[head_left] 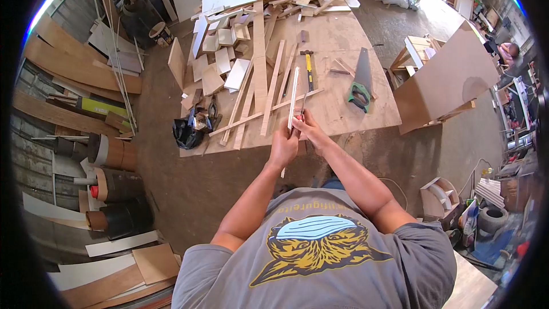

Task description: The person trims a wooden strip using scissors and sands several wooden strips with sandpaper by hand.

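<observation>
The left hand (pixel 284 147) grips a pale strip (pixel 294 94), and the right hand (pixel 311 131) holds a slim tool (pixel 303 103) close beside it. On the desk (pixel 380 115), a yellow-handled hammer (pixel 309 68) lies beyond the hands, with a green-handled saw (pixel 363 75) to its right and a black bag (pixel 187 133) at the near left corner. Wood offcuts (pixel 291 1) heap up at the far end.
</observation>
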Motion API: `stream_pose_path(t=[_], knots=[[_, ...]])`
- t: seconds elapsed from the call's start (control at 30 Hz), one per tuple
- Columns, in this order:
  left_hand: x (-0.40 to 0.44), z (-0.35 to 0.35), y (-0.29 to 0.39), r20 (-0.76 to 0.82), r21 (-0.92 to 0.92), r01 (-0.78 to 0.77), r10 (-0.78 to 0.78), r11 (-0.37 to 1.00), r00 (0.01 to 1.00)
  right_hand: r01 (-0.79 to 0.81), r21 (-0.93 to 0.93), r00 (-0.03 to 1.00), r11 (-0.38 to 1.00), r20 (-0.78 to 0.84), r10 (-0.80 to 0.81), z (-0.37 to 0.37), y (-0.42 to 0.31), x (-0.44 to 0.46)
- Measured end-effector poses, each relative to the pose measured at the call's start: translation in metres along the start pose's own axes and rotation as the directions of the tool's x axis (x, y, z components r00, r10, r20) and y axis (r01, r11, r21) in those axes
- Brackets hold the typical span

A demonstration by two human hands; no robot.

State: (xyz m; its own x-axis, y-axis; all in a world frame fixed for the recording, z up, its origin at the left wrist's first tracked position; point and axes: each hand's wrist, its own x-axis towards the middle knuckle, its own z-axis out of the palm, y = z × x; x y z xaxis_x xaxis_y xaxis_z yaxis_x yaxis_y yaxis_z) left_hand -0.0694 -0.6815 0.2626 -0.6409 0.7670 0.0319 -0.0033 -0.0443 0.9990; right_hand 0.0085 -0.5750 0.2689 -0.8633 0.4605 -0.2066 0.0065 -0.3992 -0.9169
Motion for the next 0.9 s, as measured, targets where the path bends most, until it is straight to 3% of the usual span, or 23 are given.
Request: stream_pose_path(t=[0.07,0.23,0.33,0.37,0.47,0.5,0.6,0.63,0.73,0.8,0.83,0.9], knots=[[-0.001,-0.011,-0.009,0.026,0.106,-0.007,0.005,0.994,1.000,-0.047,0.083,0.999,0.995,0.021,0.046,0.006,0.004,-0.004],[-0.015,-0.022,0.003,0.153,-0.040,0.107,-0.100,0.993,0.983,-0.096,0.232,0.995,0.968,0.008,0.096,0.012,0.025,-0.004],[-0.014,-0.037,0.004,0.186,-0.111,0.233,-0.210,0.966,0.960,-0.181,0.306,0.981,0.935,0.125,0.149,0.006,0.030,-0.002],[-0.013,-0.040,-0.002,0.193,-0.144,0.278,-0.248,0.950,0.949,-0.148,0.389,0.989,0.909,0.059,0.135,0.010,0.036,0.000],[-0.011,-0.034,-0.016,0.036,-0.215,0.065,-0.058,0.974,0.998,-0.176,0.445,0.984,0.878,0.097,0.148,0.013,0.021,-0.014],[-0.013,-0.031,-0.001,0.011,-0.256,0.125,-0.126,0.959,0.992,-0.168,0.496,0.978,0.852,-0.027,0.209,0.014,0.024,-0.011],[-0.014,-0.043,0.000,0.075,-0.043,0.105,-0.101,0.994,0.992,-0.173,0.555,0.962,0.814,-0.084,0.261,0.003,0.016,-0.022],[-0.013,-0.044,-0.002,0.077,-0.056,0.110,-0.106,0.992,0.991,-0.145,0.577,0.972,0.804,-0.069,0.225,0.006,0.013,-0.026],[-0.013,-0.043,-0.011,0.077,-0.091,0.130,-0.124,0.987,0.989,-0.014,0.444,0.986,0.896,-0.145,0.087,0.025,0.001,-0.035],[-0.014,-0.040,-0.013,0.061,-0.116,0.139,-0.133,0.983,0.989,0.155,0.202,0.974,0.967,-0.193,-0.116,0.032,0.010,-0.032],[-0.015,-0.039,-0.012,0.067,-0.112,0.128,-0.121,0.985,0.990,0.236,0.073,0.956,0.969,-0.196,-0.218,0.036,0.013,-0.031],[-0.018,-0.039,-0.011,0.077,-0.106,0.104,-0.097,0.989,0.992,0.324,0.023,0.921,0.946,-0.238,-0.309,0.047,0.014,-0.030]])
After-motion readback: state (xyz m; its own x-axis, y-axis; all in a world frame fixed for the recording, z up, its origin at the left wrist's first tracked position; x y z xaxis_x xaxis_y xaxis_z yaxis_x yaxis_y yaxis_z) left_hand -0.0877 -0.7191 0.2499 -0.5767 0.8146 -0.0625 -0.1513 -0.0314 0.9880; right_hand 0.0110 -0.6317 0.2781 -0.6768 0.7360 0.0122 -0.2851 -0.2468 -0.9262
